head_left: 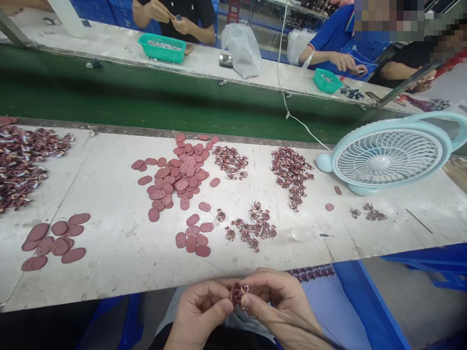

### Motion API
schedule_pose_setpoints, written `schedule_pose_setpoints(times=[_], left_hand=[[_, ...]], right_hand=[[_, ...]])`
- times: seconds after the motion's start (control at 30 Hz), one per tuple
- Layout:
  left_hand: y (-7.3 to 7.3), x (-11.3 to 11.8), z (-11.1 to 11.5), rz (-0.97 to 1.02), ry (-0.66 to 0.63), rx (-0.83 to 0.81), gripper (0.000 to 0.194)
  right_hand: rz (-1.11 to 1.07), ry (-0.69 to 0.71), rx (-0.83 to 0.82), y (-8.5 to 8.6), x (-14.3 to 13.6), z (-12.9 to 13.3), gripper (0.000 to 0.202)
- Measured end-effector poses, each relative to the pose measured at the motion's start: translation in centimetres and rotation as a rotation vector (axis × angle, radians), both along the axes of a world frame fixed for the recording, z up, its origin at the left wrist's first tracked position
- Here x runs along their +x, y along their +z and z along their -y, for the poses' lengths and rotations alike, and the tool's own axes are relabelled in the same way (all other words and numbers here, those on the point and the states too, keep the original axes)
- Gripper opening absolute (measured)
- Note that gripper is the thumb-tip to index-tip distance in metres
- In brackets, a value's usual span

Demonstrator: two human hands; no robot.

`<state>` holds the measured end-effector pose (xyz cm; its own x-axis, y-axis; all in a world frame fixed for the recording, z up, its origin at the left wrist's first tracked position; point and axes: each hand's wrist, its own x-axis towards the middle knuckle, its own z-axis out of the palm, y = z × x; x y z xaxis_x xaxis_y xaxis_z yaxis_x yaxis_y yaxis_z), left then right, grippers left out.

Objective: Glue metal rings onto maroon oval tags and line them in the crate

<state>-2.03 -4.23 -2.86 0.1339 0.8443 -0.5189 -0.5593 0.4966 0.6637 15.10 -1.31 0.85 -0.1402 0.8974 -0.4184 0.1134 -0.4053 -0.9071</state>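
In front of the table's near edge, my left hand (202, 311) pinches a reddish-brown oval disc (234, 293) between thumb and fingertips. Against it, my right hand (279, 301) is closed on a small brown part with a pale and orange rim (243, 289); the fingertips partly cover it. The two pieces touch or nearly touch. Beyond my hands lies a small group of oval discs (191, 244), with a larger pile of them (175, 180) farther back. Small brown parts are scattered nearby (253, 228), and more are heaped behind them (292, 170).
A light-blue fan (379, 163) stands at the right, its white cord running back. Below the table edge, a blue tray (379, 306) holds a row of brown pieces. More parts (22, 165) cover the far left. Across the green-sided gap, several people work beside green baskets (162, 54).
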Motion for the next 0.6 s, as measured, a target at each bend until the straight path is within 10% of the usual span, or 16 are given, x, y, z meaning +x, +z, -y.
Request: schedule_pose_setpoints(times=[0.6], left_hand=[[-0.04, 0.63, 0.20, -0.107, 0.036, 0.029, 0.016]], right_hand=[[-0.137, -0.031, -0.163, 0.22, -0.66, -0.40, 0.021]])
